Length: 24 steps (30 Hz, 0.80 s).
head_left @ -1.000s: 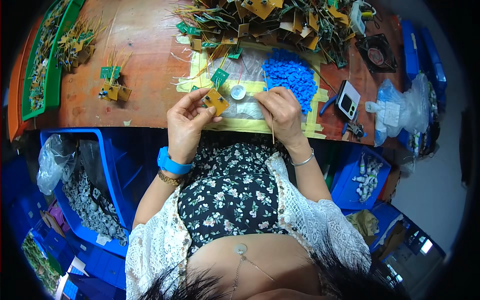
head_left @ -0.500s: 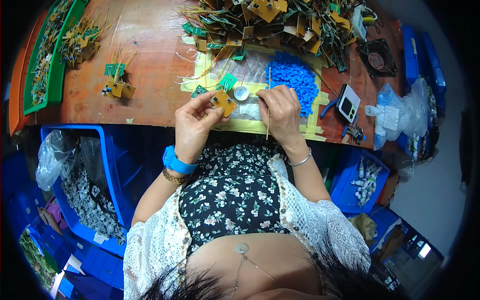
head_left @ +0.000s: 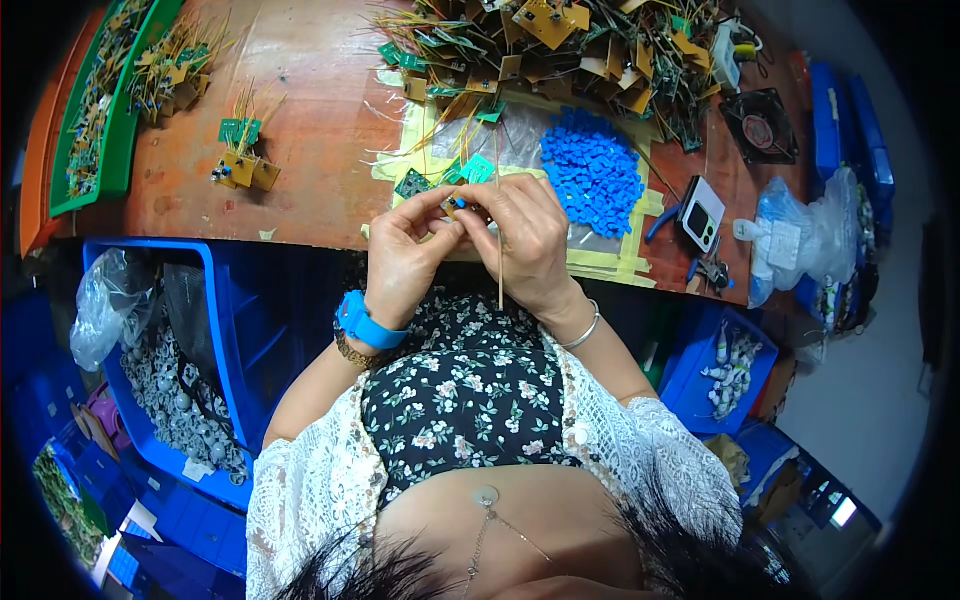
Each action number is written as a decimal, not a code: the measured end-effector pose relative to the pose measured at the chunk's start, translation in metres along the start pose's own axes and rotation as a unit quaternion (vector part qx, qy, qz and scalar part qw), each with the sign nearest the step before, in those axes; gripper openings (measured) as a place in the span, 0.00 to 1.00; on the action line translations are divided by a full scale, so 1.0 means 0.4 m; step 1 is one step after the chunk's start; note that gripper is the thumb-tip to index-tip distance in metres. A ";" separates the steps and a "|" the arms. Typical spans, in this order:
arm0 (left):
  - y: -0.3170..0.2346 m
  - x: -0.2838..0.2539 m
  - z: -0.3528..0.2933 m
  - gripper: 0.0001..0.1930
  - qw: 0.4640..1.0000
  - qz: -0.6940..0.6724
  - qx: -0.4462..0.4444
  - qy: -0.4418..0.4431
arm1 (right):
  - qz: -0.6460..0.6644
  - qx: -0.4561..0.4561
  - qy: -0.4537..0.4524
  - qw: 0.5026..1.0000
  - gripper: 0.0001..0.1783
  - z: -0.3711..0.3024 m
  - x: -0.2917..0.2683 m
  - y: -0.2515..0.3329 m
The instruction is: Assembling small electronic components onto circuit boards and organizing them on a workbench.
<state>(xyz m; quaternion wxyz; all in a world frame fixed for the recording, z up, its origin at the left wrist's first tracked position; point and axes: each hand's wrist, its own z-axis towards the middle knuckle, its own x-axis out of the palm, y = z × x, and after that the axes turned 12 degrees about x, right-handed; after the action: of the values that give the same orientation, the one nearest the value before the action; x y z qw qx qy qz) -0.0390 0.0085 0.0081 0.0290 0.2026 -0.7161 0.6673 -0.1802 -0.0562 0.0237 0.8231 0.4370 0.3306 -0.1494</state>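
My left hand (head_left: 403, 258) is closed on a small orange-brown circuit board, mostly hidden behind the fingers. A small blue cap (head_left: 460, 203) shows at the board, between the fingertips of both hands. My right hand (head_left: 533, 238) is closed too, with a thin wooden stick (head_left: 501, 275) held upright in it; its thumb and forefinger meet the board beside the cap. Just beyond the fingers lie a bright green circuit board (head_left: 478, 168) and a darker green one (head_left: 412, 183). A heap of small blue caps (head_left: 592, 175) lies to the right of my right hand.
A large heap of wired circuit boards (head_left: 560, 60) fills the table's far side. At right lie a phone (head_left: 700, 213), pliers (head_left: 712, 272) and a black fan (head_left: 758, 125). At left are a wired board group (head_left: 245, 170) and a green tray (head_left: 118, 150). Blue bins (head_left: 225, 340) stand below the edge.
My right hand has moved left to the board with the stick still in it. A blue cap now shows at the board, which is mostly covered by my fingers.
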 end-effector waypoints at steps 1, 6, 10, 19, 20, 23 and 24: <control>0.001 0.001 -0.001 0.18 1.000 0.000 0.000 -0.001 | 0.009 0.004 -0.003 1.000 0.14 -0.004 0.002 -0.001; 0.000 0.005 -0.002 0.18 0.998 -0.045 -0.030 -0.013 | 0.016 -0.011 -0.021 1.000 0.12 -0.014 0.013 -0.018; -0.003 0.005 0.000 0.18 0.999 -0.034 -0.022 -0.002 | 0.026 -0.012 -0.036 0.999 0.12 -0.013 0.016 -0.014; -0.010 0.012 -0.006 0.16 0.999 -0.049 -0.019 -0.003 | 0.039 -0.004 -0.045 0.998 0.12 -0.017 0.020 -0.008; -0.013 0.015 -0.007 0.15 0.997 -0.062 -0.029 -0.019 | 0.042 0.003 -0.043 0.998 0.13 -0.018 0.021 -0.006; -0.008 0.011 -0.007 0.13 0.996 -0.072 -0.037 -0.034 | 0.052 -0.001 -0.043 0.998 0.13 -0.017 0.019 -0.005; -0.006 0.003 -0.006 0.13 0.996 -0.074 -0.035 -0.030 | 0.046 0.000 -0.030 0.999 0.14 -0.015 0.013 0.001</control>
<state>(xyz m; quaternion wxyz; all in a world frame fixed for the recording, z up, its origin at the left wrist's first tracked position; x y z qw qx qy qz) -0.0399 0.0103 0.0109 0.0638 0.2737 -0.7226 0.6315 -0.1785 -0.0508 0.0180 0.8385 0.4470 0.2857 -0.1246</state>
